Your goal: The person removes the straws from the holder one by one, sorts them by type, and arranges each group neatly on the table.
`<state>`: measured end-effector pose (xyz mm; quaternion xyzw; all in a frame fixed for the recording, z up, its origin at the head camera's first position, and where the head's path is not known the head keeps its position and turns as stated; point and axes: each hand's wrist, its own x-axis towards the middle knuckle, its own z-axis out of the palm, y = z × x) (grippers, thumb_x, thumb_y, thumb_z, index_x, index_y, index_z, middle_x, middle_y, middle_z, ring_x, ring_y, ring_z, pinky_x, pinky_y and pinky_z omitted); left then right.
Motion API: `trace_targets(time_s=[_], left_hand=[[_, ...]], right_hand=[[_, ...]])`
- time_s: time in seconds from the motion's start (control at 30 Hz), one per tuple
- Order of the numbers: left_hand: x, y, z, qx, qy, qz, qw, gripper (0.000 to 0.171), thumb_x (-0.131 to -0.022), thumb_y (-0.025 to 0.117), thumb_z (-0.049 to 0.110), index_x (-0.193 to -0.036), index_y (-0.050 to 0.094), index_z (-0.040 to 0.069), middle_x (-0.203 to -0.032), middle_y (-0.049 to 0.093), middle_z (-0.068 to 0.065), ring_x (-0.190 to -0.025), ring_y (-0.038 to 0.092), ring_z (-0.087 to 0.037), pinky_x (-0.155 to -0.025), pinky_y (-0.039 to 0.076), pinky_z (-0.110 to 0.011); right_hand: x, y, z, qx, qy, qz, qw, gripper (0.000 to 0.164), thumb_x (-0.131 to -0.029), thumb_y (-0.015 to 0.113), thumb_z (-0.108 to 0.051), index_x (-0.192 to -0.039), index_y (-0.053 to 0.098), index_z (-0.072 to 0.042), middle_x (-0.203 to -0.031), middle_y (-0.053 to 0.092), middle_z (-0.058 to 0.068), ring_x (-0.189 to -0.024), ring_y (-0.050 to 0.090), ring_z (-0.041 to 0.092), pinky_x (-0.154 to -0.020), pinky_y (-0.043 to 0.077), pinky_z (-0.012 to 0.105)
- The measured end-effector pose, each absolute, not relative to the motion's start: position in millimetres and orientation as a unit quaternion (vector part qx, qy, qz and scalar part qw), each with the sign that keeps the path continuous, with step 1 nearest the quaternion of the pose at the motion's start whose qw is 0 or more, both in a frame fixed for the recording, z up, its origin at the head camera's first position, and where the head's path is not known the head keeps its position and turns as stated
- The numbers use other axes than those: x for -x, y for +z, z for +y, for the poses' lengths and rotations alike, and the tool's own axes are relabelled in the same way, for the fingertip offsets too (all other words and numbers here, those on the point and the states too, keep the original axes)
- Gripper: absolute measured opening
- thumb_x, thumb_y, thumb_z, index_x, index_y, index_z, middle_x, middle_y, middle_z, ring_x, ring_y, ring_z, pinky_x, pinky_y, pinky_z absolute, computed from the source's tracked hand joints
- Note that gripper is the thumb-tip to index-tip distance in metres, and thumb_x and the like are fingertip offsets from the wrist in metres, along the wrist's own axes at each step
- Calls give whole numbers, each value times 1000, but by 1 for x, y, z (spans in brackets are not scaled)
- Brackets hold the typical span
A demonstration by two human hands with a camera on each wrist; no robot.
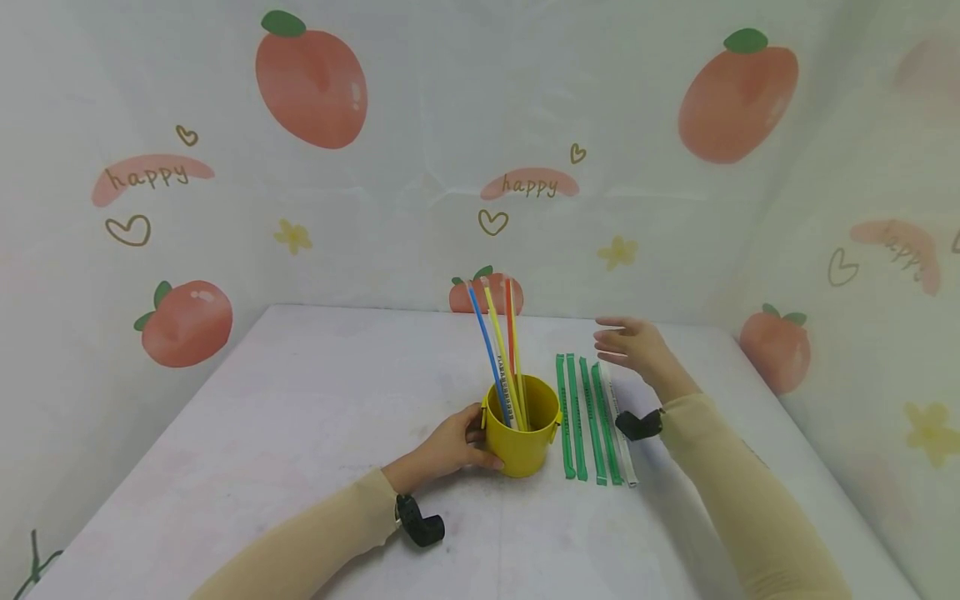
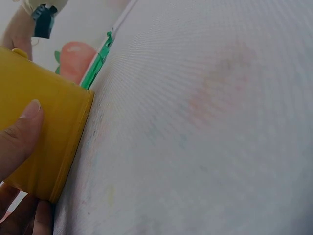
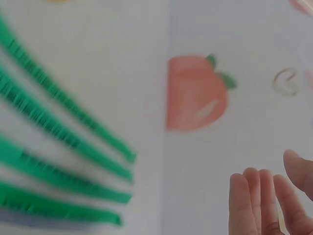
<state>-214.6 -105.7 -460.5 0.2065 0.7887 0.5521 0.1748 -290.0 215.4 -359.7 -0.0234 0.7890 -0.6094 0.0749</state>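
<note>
My left hand [image 1: 452, 443] grips a small yellow bucket [image 1: 522, 450] low on its left side. In the left wrist view the thumb lies along the bucket's wall [image 2: 58, 117] and other fingers curl near its base. Colored drinking straws in clear printed sleeves stand in it, leaning left: a blue straw [image 1: 487, 354], a red straw [image 1: 511, 321] and yellow ones. My right hand [image 1: 633, 343] is raised beyond the far ends of several green-wrapped straws [image 1: 574, 417], its fingers extended and nothing held. In the right wrist view the thumb stands apart from the fingers [image 3: 266, 200].
The green-wrapped straws lie side by side to the right of the bucket, with a white-wrapped straw [image 1: 622, 437] at their right end under the right wrist. A white cloth covers the table [image 1: 315, 392]. A fruit-printed curtain [image 1: 420, 108] hangs behind and at the sides.
</note>
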Motion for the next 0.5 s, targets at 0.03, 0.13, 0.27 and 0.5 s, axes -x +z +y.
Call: trace_targets(time_s=[0.03,0.13,0.27,0.5], left_hand=[[215,-461,-106,-208,554,787,175,81,-76,83,11,-143,38,4,-143,48,-14,-130,50,-31,-108,45,-39],[215,-461,-106,-211,558,783,175,81,-76,82,10,-143,38,3,-144,47,-15,-130,50,-31,-108,44,-40],[214,-461,-106,-210,558,783,175,80,-76,82,10,-142,39,3,-144,48,-15,-130,51,-31,-108,44,-40],[214,-460,-106,-207,558,784,176,76,-75,83,10,-139,42,4,-142,49,-14,-129,51,-31,-108,44,-39]], right_hand=[[288,-356,213,35,-617,783,73,54,-98,57,-17,-145,38,2,-138,46,27,-100,65,11,-94,53,28],[282,-347,205,65,-629,771,70,53,-99,55,-17,-145,37,3,-138,45,28,-99,64,8,-94,53,29],[273,-337,191,91,-640,760,70,53,-100,54,-21,-144,38,2,-139,46,27,-103,63,11,-95,52,31],[259,-330,167,115,-659,739,81,52,-99,56,-29,-141,43,-2,-138,49,24,-116,60,25,-95,53,31]])
